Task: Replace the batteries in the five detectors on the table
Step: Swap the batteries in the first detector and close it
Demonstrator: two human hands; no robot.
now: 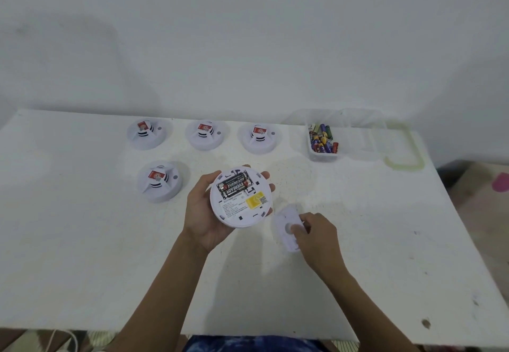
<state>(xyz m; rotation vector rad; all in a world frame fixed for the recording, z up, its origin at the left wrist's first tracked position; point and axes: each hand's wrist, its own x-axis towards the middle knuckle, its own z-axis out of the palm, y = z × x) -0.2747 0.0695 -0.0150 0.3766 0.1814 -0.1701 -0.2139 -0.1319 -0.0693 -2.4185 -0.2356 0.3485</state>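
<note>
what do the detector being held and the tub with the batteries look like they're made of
Held detector: looks like moulded white plastic with a matte finish. It has one even colour, with moulded slots and clips around the back.
Battery tub: probably thin translucent plastic. Its walls look pale and see-through, though the blur leaves this open.
</note>
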